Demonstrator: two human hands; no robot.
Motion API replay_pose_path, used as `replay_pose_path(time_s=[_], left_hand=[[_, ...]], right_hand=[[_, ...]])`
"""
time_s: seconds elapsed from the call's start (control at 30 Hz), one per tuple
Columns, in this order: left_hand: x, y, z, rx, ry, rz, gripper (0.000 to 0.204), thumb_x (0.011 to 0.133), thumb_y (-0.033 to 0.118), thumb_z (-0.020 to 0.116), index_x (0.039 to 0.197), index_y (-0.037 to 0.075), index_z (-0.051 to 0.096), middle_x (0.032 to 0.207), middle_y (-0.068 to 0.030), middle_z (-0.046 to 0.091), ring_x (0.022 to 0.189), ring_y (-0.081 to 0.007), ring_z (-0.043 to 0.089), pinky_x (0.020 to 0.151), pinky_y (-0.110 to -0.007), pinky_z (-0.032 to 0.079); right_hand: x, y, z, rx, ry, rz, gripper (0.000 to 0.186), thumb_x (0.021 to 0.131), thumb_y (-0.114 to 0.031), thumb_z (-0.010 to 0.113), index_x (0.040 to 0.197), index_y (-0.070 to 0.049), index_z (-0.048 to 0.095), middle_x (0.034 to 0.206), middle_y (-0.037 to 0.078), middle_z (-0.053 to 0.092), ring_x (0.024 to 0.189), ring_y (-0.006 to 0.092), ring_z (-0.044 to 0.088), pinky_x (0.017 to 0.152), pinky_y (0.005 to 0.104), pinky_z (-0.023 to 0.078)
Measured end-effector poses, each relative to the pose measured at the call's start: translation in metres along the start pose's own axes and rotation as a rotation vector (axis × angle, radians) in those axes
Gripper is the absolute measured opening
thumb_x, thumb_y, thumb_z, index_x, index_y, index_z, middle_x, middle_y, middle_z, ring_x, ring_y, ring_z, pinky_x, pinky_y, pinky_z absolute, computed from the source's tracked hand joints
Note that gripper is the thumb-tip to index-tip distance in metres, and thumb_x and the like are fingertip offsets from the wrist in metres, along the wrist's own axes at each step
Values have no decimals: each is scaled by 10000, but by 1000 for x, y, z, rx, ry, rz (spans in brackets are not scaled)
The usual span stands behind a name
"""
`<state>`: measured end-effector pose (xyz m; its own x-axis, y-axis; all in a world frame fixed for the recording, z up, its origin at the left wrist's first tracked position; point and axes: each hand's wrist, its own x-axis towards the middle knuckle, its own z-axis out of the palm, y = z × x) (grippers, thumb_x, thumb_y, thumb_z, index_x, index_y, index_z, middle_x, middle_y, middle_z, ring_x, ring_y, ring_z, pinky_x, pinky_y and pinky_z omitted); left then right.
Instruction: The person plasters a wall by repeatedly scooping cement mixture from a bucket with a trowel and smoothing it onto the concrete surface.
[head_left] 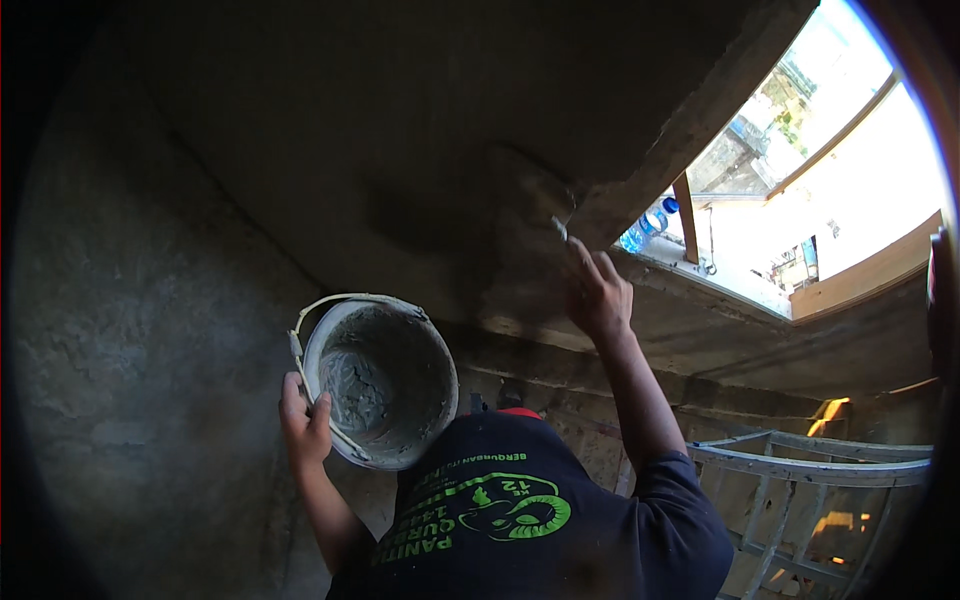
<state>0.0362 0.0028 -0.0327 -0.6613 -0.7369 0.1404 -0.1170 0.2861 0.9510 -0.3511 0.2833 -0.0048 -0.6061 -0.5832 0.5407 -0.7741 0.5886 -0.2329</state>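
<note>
My left hand (305, 425) is closed on the side of a pale bucket (420, 370) with a cord-like handle, holding it at waist height. Grey wet mortar lines the bucket's inside. My right hand (597, 292) grips a small hand tool (560, 228), probably a trowel, raised to the grey rendered wall (460, 120) just left of the window opening. The tool's blade is hard to make out against the wall. A darker patch surrounds that spot.
A bright window opening with a wooden frame (840, 285) is at upper right, a blue-capped plastic bottle (645, 228) on its sill. A metal ladder-like frame (800, 455) lies low at right. A grey wall (120, 380) runs along the left.
</note>
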Motion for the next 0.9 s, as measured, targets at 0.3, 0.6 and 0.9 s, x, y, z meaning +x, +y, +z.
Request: replay_pose_path(time_s=[0.3,0.6,0.9], left_hand=[[-6,-2,-8,-79,-52,-17,268,939,90,626,1141,-31,496,979,-116,639,890,-154,572,825,-317,481],[6,18,9,-75,-36,62,286,970,87,640,1206,-24,523,947,-100,640,862,-121,577,763,-288,479],[6,35,11,-18,-216,63,249,959,60,615,1148,6,461,893,-4,592,750,-12,471,643,-194,357]], right_hand=[[-97,14,29,-94,-593,285,593,878,-179,689,1451,-170,536,1030,167,682,878,351,731,746,459,590],[-63,-45,-11,864,-1062,95,456,816,-139,788,1221,12,642,1049,224,718,1013,336,716,878,414,555],[-30,-116,37,536,-1222,-262,356,938,-325,607,1205,-110,704,1062,237,720,1042,420,683,901,516,545]])
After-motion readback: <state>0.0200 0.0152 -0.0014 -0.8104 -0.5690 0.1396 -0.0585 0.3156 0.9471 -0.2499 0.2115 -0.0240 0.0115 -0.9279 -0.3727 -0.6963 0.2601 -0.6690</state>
